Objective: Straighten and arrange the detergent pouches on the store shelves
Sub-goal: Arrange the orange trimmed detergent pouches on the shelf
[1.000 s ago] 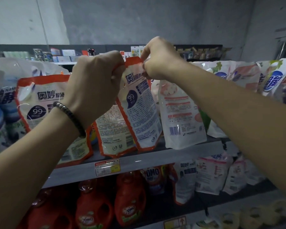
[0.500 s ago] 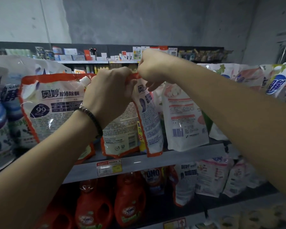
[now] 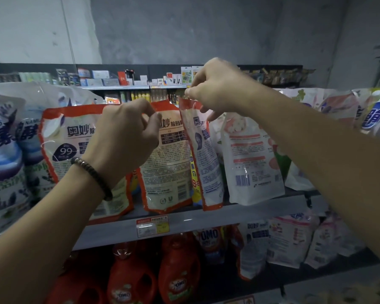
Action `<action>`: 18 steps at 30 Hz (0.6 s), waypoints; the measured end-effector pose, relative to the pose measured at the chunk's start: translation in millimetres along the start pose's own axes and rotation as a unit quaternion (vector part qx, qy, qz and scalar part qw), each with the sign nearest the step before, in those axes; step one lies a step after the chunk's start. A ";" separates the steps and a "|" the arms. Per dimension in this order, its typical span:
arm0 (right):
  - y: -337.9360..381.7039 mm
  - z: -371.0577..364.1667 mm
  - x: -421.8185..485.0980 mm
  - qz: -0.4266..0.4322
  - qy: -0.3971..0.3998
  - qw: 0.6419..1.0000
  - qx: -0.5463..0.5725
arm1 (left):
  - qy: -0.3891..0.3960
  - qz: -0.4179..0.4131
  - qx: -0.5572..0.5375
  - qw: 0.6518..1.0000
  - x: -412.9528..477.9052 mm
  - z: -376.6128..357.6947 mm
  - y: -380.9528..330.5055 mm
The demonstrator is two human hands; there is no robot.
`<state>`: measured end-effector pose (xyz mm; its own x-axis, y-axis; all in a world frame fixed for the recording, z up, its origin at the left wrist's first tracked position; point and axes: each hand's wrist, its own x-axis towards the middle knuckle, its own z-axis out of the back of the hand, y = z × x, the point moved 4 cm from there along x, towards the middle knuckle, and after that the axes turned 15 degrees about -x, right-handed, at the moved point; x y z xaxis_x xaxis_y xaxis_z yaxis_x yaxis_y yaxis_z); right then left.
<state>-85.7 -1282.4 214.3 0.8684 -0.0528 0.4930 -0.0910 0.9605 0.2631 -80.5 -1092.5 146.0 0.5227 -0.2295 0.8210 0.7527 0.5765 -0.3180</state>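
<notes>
Orange-edged pouch (image 3: 206,154) nearly seated
It had swung edge-on onto the shelf (image 3: 261,210), at 3 o'clock of its neighbour (image 3: 167,167); right hand (image 3: 217,93) pinched its top, left hand (image 3: 127,139) had let go, fingers loosely curled, seemingly empty.

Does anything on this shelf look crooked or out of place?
Yes. The orange-edged pouch, pinched at its top by the right hand, is turned almost edge-on and leans. The neighbouring pouch on its left faces forward. The turned pouch's lower corner sits right at the front edge of the shelf.
</notes>
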 end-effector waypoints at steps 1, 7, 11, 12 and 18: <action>0.0 1.3 -2.1 0.001 -0.011 1.000 0.003 | 0.008 0.005 0.005 1.000 -4.1 1.9 1.8; 2.0 5.7 -22.7 0.027 -0.098 0.995 0.010 | 0.053 0.083 -0.018 0.995 -31.6 3.8 24.6; 2.6 -0.4 -37.5 0.036 -0.105 0.993 0.039 | 0.048 0.120 -0.007 0.992 -47.2 2.5 38.9; 1.9 -3.0 -41.3 0.037 -0.103 0.993 0.043 | 0.053 0.128 -0.007 0.990 -50.1 1.6 41.9; -6.3 -15.3 -64.4 0.030 -0.110 0.992 0.063 | 0.061 0.181 -0.003 0.982 -60.0 -5.0 53.6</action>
<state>-133.6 -1280.9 168.2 0.7336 -0.0673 0.6763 -0.2118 0.9229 0.3215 -69.6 -1051.8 77.4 0.8000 -0.1035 0.5910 0.5110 0.6336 -0.5808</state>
